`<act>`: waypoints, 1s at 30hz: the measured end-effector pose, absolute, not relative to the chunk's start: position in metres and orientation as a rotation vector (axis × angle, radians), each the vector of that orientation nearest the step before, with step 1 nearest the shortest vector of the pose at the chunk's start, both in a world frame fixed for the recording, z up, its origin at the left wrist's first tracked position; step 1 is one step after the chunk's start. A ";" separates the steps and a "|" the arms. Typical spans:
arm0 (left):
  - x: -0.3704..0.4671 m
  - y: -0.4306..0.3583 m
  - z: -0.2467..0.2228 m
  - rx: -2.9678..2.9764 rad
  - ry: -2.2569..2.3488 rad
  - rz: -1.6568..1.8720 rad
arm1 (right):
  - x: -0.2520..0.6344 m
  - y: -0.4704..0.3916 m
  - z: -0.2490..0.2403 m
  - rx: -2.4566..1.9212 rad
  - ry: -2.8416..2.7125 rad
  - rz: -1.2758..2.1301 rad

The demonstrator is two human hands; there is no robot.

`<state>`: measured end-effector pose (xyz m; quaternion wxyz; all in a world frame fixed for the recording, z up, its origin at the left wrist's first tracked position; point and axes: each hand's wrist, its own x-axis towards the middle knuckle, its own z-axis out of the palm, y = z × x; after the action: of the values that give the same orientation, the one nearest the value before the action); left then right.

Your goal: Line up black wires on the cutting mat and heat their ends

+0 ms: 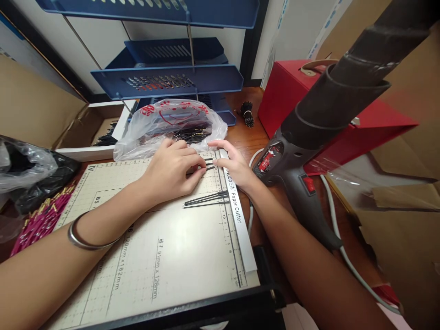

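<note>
My left hand point(177, 169) is closed in a pinch on several thin black cords point(209, 161) at the far right part of the cream paper cutter board point(172, 256). The ends of those cords point to the cutter's white edge strip point(239, 215). My right hand point(235, 165) rests at the top of that strip, thumb and forefinger apart, the thumb tip at the cord ends. Its other fingers are partly hidden. Nearer to me, a few more black cords point(206, 199) lie on the board, their right ends at the ruler marks.
Beyond the board stand a clear plastic bag point(172, 114) of dark strands and a blue rack point(165, 80). A banded black bundle point(247, 113) lies farther right. A heat gun point(292, 156) with a white cable and a red box point(285, 82) crowd the right. Magenta cords point(44, 217) lie left.
</note>
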<state>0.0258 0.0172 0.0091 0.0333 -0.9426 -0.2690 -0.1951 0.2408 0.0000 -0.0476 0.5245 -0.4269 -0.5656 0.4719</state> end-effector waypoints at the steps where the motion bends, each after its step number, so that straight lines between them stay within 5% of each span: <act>1: 0.026 0.017 0.009 -2.900 -0.824 -0.601 | 0.240 0.000 -0.048 -1.022 -1.337 1.142; 30: 0.027 0.017 0.010 -2.926 -0.949 -0.545 | 0.249 0.001 -0.050 -0.959 -1.498 1.096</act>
<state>0.0271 0.0168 0.0104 0.0086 -0.9366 -0.3037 -0.1745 0.2488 0.0015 -0.0501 0.5023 -0.3969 -0.6202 0.4535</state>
